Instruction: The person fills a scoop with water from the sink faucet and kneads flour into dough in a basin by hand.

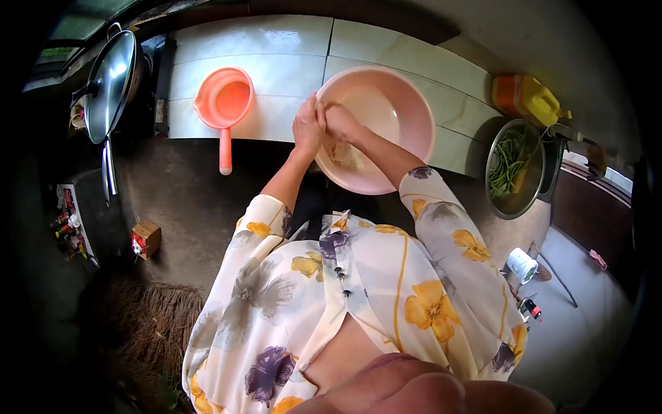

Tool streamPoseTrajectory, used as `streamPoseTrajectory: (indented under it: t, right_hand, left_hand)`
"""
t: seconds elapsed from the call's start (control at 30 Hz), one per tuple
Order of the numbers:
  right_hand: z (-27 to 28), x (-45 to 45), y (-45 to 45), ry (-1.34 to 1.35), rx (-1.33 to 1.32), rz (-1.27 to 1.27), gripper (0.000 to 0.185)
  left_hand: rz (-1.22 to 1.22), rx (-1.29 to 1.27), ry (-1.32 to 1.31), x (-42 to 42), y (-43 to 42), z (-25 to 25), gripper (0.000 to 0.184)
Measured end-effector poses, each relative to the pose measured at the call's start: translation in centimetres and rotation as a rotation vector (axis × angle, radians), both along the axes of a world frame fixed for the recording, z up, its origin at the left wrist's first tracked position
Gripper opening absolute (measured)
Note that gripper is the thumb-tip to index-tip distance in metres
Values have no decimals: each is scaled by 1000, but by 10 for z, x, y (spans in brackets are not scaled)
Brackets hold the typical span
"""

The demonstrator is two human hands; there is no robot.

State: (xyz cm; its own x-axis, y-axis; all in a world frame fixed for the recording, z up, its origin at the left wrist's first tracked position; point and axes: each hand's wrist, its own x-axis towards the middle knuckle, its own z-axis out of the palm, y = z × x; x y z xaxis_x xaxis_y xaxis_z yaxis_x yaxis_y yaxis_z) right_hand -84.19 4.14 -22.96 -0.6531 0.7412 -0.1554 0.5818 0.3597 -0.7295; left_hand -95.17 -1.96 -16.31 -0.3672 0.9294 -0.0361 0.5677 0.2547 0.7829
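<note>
A large pink basin [410,110] sits at the counter's front edge, with a pale mass [343,156] low in its near left part. My left hand [307,128] is closed at the basin's left rim, fingers pressed against the other hand. My right hand [338,122] reaches over the basin from the right and is closed too, meeting the left one. Anything inside the two hands is hidden. To their left, an orange-pink dipper [229,100] rests on the counter, its handle sticking out past the front edge.
The tiled counter [283,76] runs across the front. A metal bowl of green beans [510,162] and a yellow jug [538,100] stand at the right. At the left is a wok with a glass lid [110,86]. A small box [146,239] lies on the floor.
</note>
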Motion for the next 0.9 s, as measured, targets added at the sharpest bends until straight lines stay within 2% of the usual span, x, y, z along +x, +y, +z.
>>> streamPoseTrajectory:
  t: [0.03, 0.1, 0.13, 0.17, 0.27, 0.33, 0.43, 0.47, 0.5, 0.57, 0.6, 0.67, 0.7, 0.77, 0.8, 0.9]
  right_hand:
    - [6, 6, -9, 0, -1, -3, 13]
    - [20, 30, -7, -128, 267, 376, 15]
    - [-5, 51, 10, -84, 374, 302, 13]
    - [-4, 45, 22, -81, 379, 316, 13]
    - [18, 35, 44, 17, -258, -59, 13]
    - [12, 7, 25, -164, 288, 327, 17]
    - [29, 12, -36, -18, 168, 422, 16]
    - [16, 23, -35, 95, 223, 314, 15]
    - [30, 26, -12, 96, 219, 316, 15]
    - [79, 19, 49, -599, 1, 325, 18]
    - [66, 14, 36, -599, -9, 326, 18]
    - [27, -1, 9, -324, 152, 253, 12]
    - [29, 5, -2, -328, 155, 252, 12]
    - [38, 24, -35, -91, 45, 445, 12]
    - [-1, 48, -22, 56, 158, 516, 12]
    - [10, 95, 47, -213, 23, 80, 18]
  left_hand:
    - [0, 15, -2, -1, -1, 1, 34]
    - [10, 37, -3, -5, -1, 4, 34]
    - [17, 26, -18, -3, -3, 4, 34]
    - [31, 19, -31, -3, -2, 4, 34]
    - [45, 7, -90, -2, -3, 2, 33]
    - [39, 3, -121, -2, 2, 0, 34]
    - [102, 76, -141, -7, 1, 0, 29]
    - [95, 97, -135, -6, 2, 0, 28]
    - [88, 113, -133, -5, 0, 0, 28]
    - [103, 102, -158, -4, 1, -4, 28]
    - [124, 129, -143, -3, 1, -8, 29]
    - [146, 165, -126, -5, 3, -6, 30]
    - [129, 141, -115, -7, 4, -2, 29]
    - [108, 120, -109, -8, 6, -1, 28]
    - [102, 121, -90, -9, 6, -2, 27]
    - [93, 118, -72, -8, 5, -2, 26]
